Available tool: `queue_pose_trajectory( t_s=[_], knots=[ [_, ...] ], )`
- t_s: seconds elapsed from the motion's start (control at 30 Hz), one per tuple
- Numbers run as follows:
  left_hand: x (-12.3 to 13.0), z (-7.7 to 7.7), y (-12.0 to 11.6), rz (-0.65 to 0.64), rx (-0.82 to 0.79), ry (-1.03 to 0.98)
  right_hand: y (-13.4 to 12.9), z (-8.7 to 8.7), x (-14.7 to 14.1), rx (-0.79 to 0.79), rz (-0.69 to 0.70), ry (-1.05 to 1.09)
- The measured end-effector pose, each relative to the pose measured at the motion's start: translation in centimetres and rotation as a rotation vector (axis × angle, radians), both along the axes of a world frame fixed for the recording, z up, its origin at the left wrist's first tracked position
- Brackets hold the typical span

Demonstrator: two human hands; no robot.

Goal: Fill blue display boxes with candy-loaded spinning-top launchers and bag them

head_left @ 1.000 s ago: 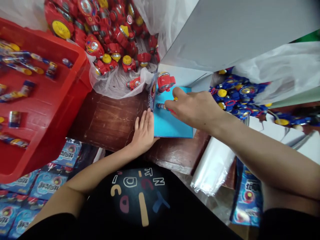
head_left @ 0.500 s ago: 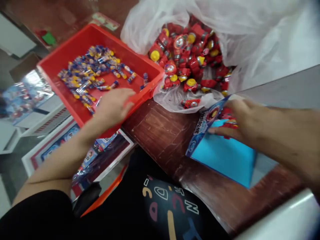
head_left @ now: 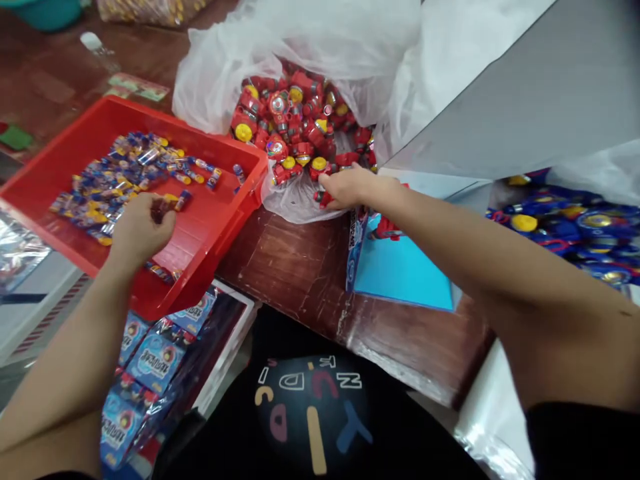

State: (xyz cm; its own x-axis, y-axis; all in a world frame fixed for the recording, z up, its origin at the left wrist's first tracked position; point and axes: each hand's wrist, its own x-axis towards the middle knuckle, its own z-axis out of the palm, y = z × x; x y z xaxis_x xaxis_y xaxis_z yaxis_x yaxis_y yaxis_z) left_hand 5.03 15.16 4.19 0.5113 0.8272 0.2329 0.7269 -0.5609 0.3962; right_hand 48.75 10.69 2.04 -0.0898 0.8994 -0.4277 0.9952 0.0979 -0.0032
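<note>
My left hand is inside the red tray, its fingers curled in a pinch on a small printed tube with a yellow end. Many similar blue, purple and yellow tubes are heaped around it. My right hand is at the front lip of a white plastic bag, its fingers on a red toy that they partly cover. Behind it the bag is full of red toys with yellow and silver parts. Under my right forearm, an open blue card box holds another red toy.
White plastic sheeting surrounds the red toys. A grey panel rises at the right, with blue toys beyond it. Below the tray, packed blue boxes lie in a crate. A clear bottle lies at the back left.
My right hand has left the card box and moved to the red toy at the bag's lip. My left hand has gone down among the tubes and pinched one. The view has shifted right.
</note>
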Motion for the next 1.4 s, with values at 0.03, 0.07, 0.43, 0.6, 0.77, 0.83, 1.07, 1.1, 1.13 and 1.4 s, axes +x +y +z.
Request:
queue_pose_trajectory(
  t_s=[0.03, 0.07, 0.43, 0.6, 0.77, 0.83, 1.07, 1.1, 1.13, 1.4],
  knots=[
    [1.3, 0.3, -2.1, 0.019, 0.002, -0.039, -1.3, 0.7, 0.2, 0.100, 0.037, 0.087],
    [2.9, 0.5, -4.3, 0.009, -0.019, -0.065, -2.7, 1.4, 0.3, 0.204, 0.088, 0.199],
    [15.4, -1.8, -13.4, -0.497, -0.463, -0.261, -16.4, 1.9, -1.5, 0.449, 0.274, 0.541],
    [16.6, -1.5, -14.3, -0.591, -0.225, -0.216, -18.6, 1.8, -1.2, 0.420, 0.236, 0.482],
    [17.0, -3.0, -14.4, -0.853, 0.288, -0.077, -19.0, 0.3, -1.2, 0.035, 0.064, 0.996],
    [16.9, -4.1, -14.1, -0.935, 0.384, -0.084, -19.2, -0.1, -0.9, -0.190, -0.049, 1.113],
    [19.4, -8.9, -14.4, -0.522, -0.022, -0.281, -23.1, 3.7, 4.2, 0.374, -0.058, 0.591],
    [20.4, -9.8, -14.9, -0.493, -0.098, -0.266, -23.6, 4.2, 4.8, 0.427, -0.043, 0.374],
    [21.5, -10.6, -15.5, -0.491, -0.149, -0.238, -23.8, 4.5, 5.1, 0.431, -0.035, 0.164],
    [28.6, -14.3, -19.7, -0.491, -0.288, -0.002, -20.7, 3.3, 3.4, 0.047, 0.118, -0.183]
  ],
)
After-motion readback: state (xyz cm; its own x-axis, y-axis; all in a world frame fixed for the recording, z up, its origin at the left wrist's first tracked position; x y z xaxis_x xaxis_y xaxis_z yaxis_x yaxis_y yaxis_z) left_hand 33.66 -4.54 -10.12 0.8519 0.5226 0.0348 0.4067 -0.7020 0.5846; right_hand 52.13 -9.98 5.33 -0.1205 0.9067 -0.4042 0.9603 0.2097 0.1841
